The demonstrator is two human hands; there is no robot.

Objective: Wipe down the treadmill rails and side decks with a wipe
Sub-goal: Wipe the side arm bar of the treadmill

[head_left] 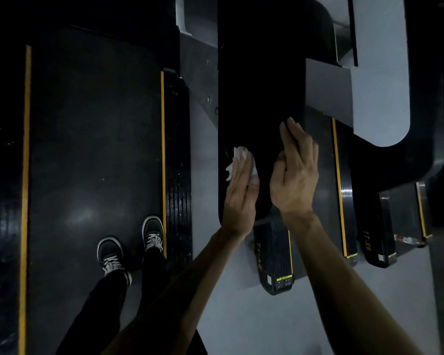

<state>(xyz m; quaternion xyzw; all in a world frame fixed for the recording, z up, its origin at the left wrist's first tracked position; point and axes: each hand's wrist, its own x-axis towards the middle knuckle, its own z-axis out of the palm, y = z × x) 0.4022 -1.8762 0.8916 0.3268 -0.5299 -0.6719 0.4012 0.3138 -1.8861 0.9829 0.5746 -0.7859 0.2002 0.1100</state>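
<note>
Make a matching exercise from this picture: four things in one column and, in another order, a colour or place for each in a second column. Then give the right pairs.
Column 1
1. wipe
2. left hand
3. right hand
4. shoes

Column 2
A. on the treadmill belt
B. white, crumpled
C. pressing the wipe on the black rail
D. holding nothing, beside the other hand

Pairs: 1-B, 2-C, 3-D, 4-A

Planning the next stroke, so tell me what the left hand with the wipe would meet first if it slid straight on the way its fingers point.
Probably nothing soon: the left hand presses the wipe on the black rail, and the fingers point up along its bare surface. Farther ahead the rail goes too dark to judge.
</note>
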